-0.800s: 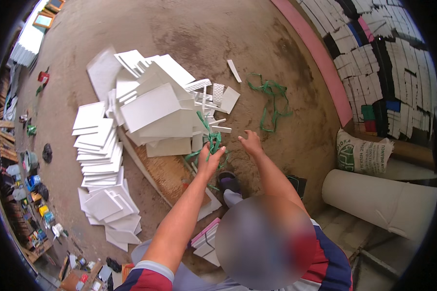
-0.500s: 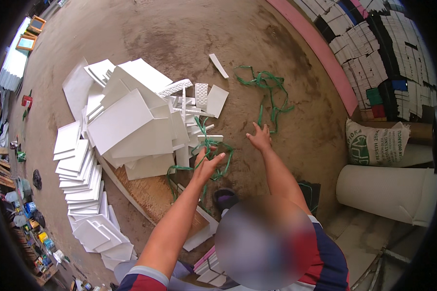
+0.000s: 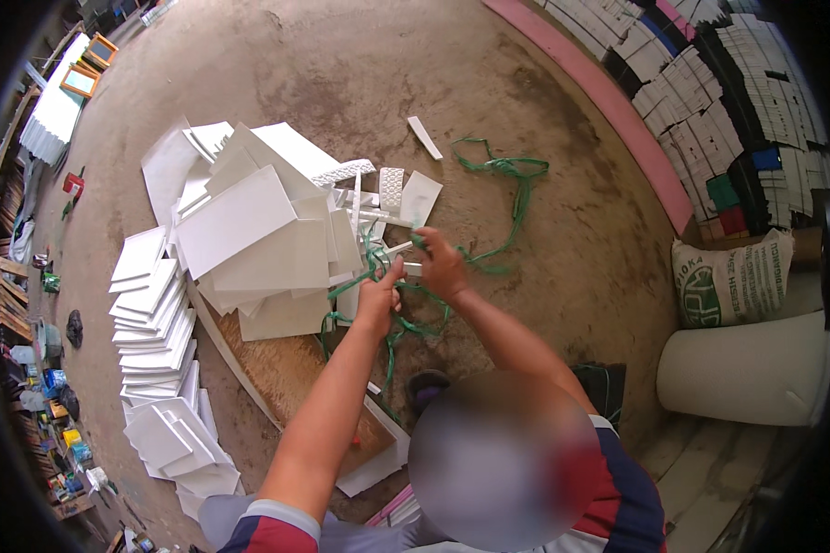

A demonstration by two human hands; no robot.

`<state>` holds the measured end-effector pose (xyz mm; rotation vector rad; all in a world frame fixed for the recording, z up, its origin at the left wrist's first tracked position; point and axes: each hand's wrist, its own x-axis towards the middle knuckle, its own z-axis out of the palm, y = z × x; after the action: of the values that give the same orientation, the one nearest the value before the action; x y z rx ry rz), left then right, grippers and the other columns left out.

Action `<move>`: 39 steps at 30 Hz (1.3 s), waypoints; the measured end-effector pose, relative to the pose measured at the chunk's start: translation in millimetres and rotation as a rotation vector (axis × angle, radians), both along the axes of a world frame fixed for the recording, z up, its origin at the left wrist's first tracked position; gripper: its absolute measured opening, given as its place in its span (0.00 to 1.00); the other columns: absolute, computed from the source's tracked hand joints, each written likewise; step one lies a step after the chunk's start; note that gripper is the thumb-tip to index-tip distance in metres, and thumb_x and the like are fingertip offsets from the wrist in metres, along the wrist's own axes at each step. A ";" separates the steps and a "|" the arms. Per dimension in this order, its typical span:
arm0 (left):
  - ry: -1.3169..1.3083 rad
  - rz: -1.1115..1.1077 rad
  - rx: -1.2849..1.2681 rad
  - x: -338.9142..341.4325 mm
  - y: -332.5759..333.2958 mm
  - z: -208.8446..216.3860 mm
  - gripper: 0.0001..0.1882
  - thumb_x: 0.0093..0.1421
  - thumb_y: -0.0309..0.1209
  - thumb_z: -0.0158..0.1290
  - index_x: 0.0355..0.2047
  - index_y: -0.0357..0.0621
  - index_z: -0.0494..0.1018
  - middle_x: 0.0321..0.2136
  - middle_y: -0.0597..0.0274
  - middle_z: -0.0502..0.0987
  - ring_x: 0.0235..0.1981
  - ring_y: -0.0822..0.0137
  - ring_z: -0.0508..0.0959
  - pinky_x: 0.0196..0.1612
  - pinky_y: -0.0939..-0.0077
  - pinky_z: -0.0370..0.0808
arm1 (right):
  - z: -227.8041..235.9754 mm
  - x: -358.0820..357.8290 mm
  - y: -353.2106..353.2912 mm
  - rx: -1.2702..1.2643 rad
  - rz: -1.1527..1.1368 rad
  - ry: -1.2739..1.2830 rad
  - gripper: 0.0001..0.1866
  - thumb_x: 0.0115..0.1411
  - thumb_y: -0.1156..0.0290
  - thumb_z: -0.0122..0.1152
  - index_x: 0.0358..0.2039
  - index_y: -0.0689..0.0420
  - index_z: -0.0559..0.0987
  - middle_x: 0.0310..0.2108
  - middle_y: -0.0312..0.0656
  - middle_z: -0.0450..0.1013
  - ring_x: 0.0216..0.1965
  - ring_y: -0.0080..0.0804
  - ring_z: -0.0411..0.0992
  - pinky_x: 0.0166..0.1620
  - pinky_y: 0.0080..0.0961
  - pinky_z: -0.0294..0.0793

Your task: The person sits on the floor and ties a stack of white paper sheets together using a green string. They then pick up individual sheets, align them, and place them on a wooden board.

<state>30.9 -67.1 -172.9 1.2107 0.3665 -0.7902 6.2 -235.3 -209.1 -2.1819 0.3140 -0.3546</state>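
Green plastic twine (image 3: 518, 168) runs in a loose tangle over the dirt floor and up to both hands. My left hand (image 3: 378, 300) is closed around a bunch of it, with loops hanging below the wrist. Just right of it and slightly farther out, my right hand (image 3: 444, 265) is closed on another part of the twine, a green bit showing at its fingertips. Beyond the hands lies a heap of white foam sheets (image 3: 240, 221). Small white foam offcuts (image 3: 421, 196) lie at its right side.
A row of stacked white panels (image 3: 157, 341) curves along the left, beside a brown board (image 3: 249, 364). To the right are a printed sack (image 3: 733, 276), a white roll (image 3: 742, 371) and a pink strip (image 3: 609, 115). Clutter lines the far left edge.
My right hand has moved left from the floor twine to beside my left hand, closing on the twine. The twine on the floor has been drawn along and changed shape.
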 end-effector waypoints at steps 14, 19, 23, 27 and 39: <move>-0.217 0.428 -0.210 -19.9 110.7 115.8 0.19 0.73 0.48 0.52 0.41 0.44 0.77 0.31 0.67 0.77 0.14 0.79 0.60 0.16 0.79 0.57 | 157.5 -26.2 72.1 -0.109 0.539 0.230 0.20 0.60 0.56 0.71 0.48 0.55 0.82 0.35 0.53 0.81 0.41 0.52 0.81 0.44 0.43 0.77; -0.283 0.612 -0.078 -27.4 220.4 158.7 0.20 0.72 0.49 0.53 0.43 0.43 0.75 0.30 0.65 0.74 0.16 0.76 0.60 0.19 0.77 0.57 | 199.5 -23.2 76.4 -0.115 0.594 0.141 0.21 0.57 0.56 0.75 0.43 0.59 0.85 0.35 0.50 0.83 0.38 0.38 0.81 0.43 0.35 0.78; -0.437 0.583 0.034 -49.1 282.6 207.9 0.20 0.73 0.49 0.51 0.35 0.44 0.74 0.24 0.67 0.73 0.12 0.79 0.58 0.14 0.79 0.55 | 242.7 -19.8 87.6 -0.109 0.639 0.167 0.18 0.58 0.58 0.75 0.38 0.61 0.85 0.28 0.44 0.80 0.31 0.32 0.77 0.39 0.33 0.77; -0.565 0.857 -0.008 -59.5 327.6 277.3 0.20 0.73 0.47 0.50 0.29 0.47 0.73 0.22 0.69 0.72 0.12 0.79 0.59 0.14 0.79 0.54 | 300.5 -24.7 144.1 -0.142 0.745 0.086 0.17 0.61 0.58 0.72 0.37 0.62 0.84 0.27 0.42 0.78 0.28 0.30 0.75 0.36 0.33 0.76; -0.736 0.874 0.170 -126.9 358.7 344.0 0.23 0.73 0.48 0.50 0.26 0.45 0.76 0.19 0.71 0.71 0.14 0.79 0.62 0.17 0.79 0.56 | 388.7 -54.0 211.0 -0.597 0.737 0.047 0.15 0.65 0.56 0.63 0.44 0.53 0.85 0.40 0.49 0.82 0.45 0.49 0.80 0.50 0.44 0.77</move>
<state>-96.0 291.6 171.1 1.2470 0.3035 0.4484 -47.8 -24.3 179.6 -2.6902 -0.6491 0.0352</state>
